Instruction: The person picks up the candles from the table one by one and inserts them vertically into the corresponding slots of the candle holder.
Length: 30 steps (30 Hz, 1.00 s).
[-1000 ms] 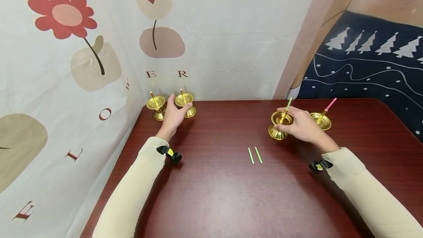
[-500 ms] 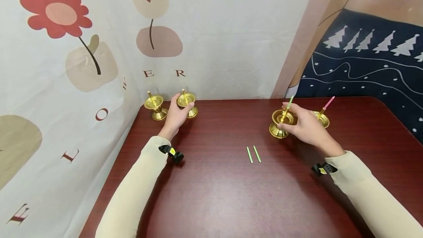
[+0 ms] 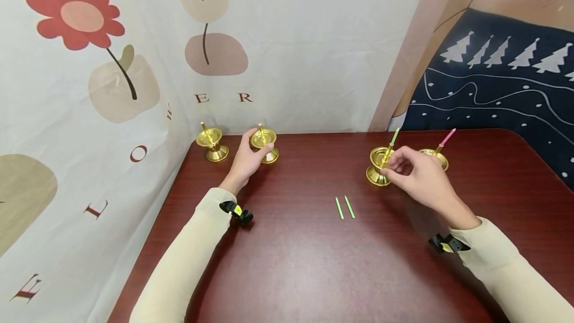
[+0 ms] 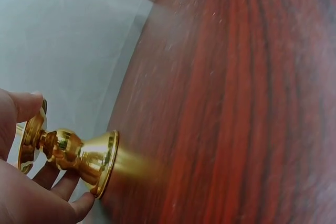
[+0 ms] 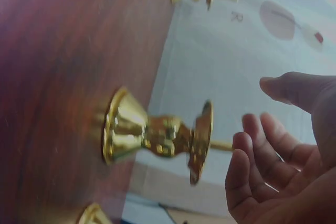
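My left hand [image 3: 245,162] grips a brass candle holder [image 3: 270,155] at the back left; its spike bears no candle. In the left wrist view the fingers reach round this holder [image 4: 94,163], whose foot is at the table surface. My right hand [image 3: 421,181] is beside another brass candle holder [image 3: 377,176] that bears a green candle [image 3: 394,137]. The right wrist view has thumb and fingers spread apart, with nothing held, off the standing holder [image 5: 163,135]. A third holder [image 3: 441,160] with a pink candle [image 3: 447,137] is partly hidden behind the right hand.
A further brass holder [image 3: 217,152] without a candle stands in the back left corner. Two loose green candles [image 3: 339,208] lie mid-table on the reddish-brown table [image 3: 305,263]. A printed cloth [image 3: 314,64] hangs along the back and left edges.
My left hand has shifted right with its candle holder, widening the gap to the corner holder. My right hand has let go of the green-candle holder and drawn back slightly right.
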{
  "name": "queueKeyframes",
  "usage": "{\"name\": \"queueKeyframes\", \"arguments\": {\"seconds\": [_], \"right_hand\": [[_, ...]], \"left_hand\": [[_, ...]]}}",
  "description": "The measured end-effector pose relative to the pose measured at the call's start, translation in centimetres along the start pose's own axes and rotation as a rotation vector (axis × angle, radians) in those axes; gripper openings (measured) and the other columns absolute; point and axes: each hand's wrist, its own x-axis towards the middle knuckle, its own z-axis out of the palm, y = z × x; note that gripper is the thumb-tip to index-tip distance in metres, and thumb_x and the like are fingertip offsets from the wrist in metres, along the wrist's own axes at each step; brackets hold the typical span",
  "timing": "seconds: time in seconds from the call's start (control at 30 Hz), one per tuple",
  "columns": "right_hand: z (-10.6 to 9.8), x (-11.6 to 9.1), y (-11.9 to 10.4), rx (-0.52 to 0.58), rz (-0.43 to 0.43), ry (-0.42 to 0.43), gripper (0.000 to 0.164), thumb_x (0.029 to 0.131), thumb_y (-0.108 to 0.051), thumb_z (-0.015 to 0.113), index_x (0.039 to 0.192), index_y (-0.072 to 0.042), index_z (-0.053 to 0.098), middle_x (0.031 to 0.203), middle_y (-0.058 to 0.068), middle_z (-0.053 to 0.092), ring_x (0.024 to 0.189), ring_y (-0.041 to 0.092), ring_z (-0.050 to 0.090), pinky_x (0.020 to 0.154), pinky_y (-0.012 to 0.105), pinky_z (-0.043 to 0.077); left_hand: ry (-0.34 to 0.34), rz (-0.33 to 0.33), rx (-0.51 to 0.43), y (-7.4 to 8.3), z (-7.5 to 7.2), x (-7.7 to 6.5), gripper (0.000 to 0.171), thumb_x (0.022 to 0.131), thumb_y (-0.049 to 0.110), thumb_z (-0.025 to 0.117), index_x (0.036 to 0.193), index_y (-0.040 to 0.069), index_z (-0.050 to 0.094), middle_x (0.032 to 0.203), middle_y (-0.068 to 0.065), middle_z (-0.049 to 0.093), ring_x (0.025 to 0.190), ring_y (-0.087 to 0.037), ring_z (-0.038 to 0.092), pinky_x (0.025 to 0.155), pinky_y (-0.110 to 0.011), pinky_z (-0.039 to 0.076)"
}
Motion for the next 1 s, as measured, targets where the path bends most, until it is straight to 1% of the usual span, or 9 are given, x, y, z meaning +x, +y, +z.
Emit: {"name": "queueKeyframes", "arguments": {"seconds": [0.13, 0.27, 0.47, 0.6, 0.7, 0.73, 0.83, 0.93, 1.0], "right_hand": [[1.4, -0.5, -0.7, 0.021, -0.062, -0.077, 0.017, 0.086, -0.006, 0.092, 0.094, -0.011, 0.077, 0.082, -0.008, 0.072, 0.073, 0.009, 0.065, 0.067, 0.020, 0.051], [3.2, -0.9, -1.2, 0.033, -0.091, -0.169, 0.017, 0.086, -0.009, 0.092, 0.096, -0.010, 0.079, 0.083, -0.011, 0.072, 0.077, 0.010, 0.068, 0.068, 0.030, 0.055], [5.7, -1.3, -2.1, 0.016, -0.130, -0.282, 0.020, 0.082, -0.015, 0.094, 0.093, -0.011, 0.078, 0.078, -0.013, 0.064, 0.072, 0.006, 0.060, 0.067, 0.031, 0.052], [6.9, -1.3, -2.9, -0.001, -0.170, -0.333, 0.023, 0.081, -0.021, 0.096, 0.090, -0.012, 0.077, 0.076, -0.013, 0.061, 0.069, 0.004, 0.056, 0.066, 0.031, 0.051], [7.7, -1.2, -2.8, 0.007, -0.194, -0.351, 0.028, 0.079, -0.026, 0.098, 0.088, -0.013, 0.076, 0.073, -0.015, 0.059, 0.068, 0.003, 0.054, 0.065, 0.032, 0.050], [8.3, -1.4, -2.1, 0.020, -0.212, -0.343, 0.029, 0.080, -0.029, 0.098, 0.088, -0.013, 0.075, 0.073, -0.015, 0.058, 0.067, 0.003, 0.052, 0.064, 0.031, 0.049], [9.1, -1.4, -1.6, 0.040, -0.252, -0.330, 0.034, 0.076, -0.034, 0.100, 0.086, -0.016, 0.073, 0.072, -0.016, 0.057, 0.066, 0.004, 0.051, 0.062, 0.032, 0.047], [9.7, -1.4, -1.1, 0.033, -0.292, -0.324, 0.035, 0.073, -0.033, 0.101, 0.087, -0.016, 0.074, 0.074, -0.015, 0.059, 0.067, 0.006, 0.052, 0.062, 0.033, 0.046], [9.4, -1.2, -1.8, 0.017, -0.284, -0.355, 0.034, 0.071, -0.028, 0.102, 0.088, -0.015, 0.075, 0.076, -0.014, 0.061, 0.069, 0.007, 0.055, 0.065, 0.035, 0.049]], "left_hand": [[-0.023, 0.022, -0.024, 0.0, 0.7, -0.3, 0.080, 0.106, 0.027, 0.077, 0.171, 0.013, 0.033, 0.168, -0.019, 0.043, 0.151, -0.034, 0.045, 0.122, -0.049, 0.038], [-0.063, 0.053, -0.079, 0.0, 1.4, -0.6, 0.078, 0.106, 0.021, 0.077, 0.170, 0.010, 0.034, 0.163, -0.020, 0.047, 0.147, -0.034, 0.051, 0.118, -0.048, 0.044], [-0.114, 0.082, -0.158, 0.1, 2.5, -0.7, 0.075, 0.105, 0.013, 0.078, 0.167, 0.009, 0.038, 0.156, -0.018, 0.053, 0.139, -0.032, 0.057, 0.112, -0.044, 0.049], [-0.132, 0.085, -0.166, 0.4, 3.2, -0.8, 0.075, 0.104, 0.011, 0.079, 0.167, 0.009, 0.040, 0.154, -0.018, 0.055, 0.138, -0.031, 0.058, 0.111, -0.042, 0.050], [-0.148, 0.087, -0.165, 0.6, 3.9, -1.0, 0.075, 0.103, 0.010, 0.079, 0.167, 0.009, 0.040, 0.152, -0.019, 0.057, 0.136, -0.032, 0.059, 0.109, -0.041, 0.051], [-0.154, 0.085, -0.164, 0.7, 4.2, -1.1, 0.075, 0.103, 0.010, 0.079, 0.167, 0.009, 0.040, 0.151, -0.019, 0.058, 0.136, -0.031, 0.060, 0.109, -0.040, 0.051], [-0.177, 0.087, -0.165, 1.1, 4.8, -1.4, 0.076, 0.103, 0.009, 0.079, 0.168, 0.009, 0.039, 0.150, -0.020, 0.058, 0.134, -0.032, 0.061, 0.106, -0.038, 0.053], [-0.201, 0.085, -0.161, 1.4, 5.4, -1.7, 0.076, 0.103, 0.010, 0.079, 0.168, 0.009, 0.039, 0.150, -0.020, 0.058, 0.134, -0.032, 0.061, 0.104, -0.038, 0.054], [-0.216, 0.085, -0.155, 1.6, 5.7, -1.9, 0.076, 0.103, 0.011, 0.080, 0.168, 0.010, 0.039, 0.150, -0.021, 0.058, 0.134, -0.032, 0.061, 0.104, -0.038, 0.055]]}}
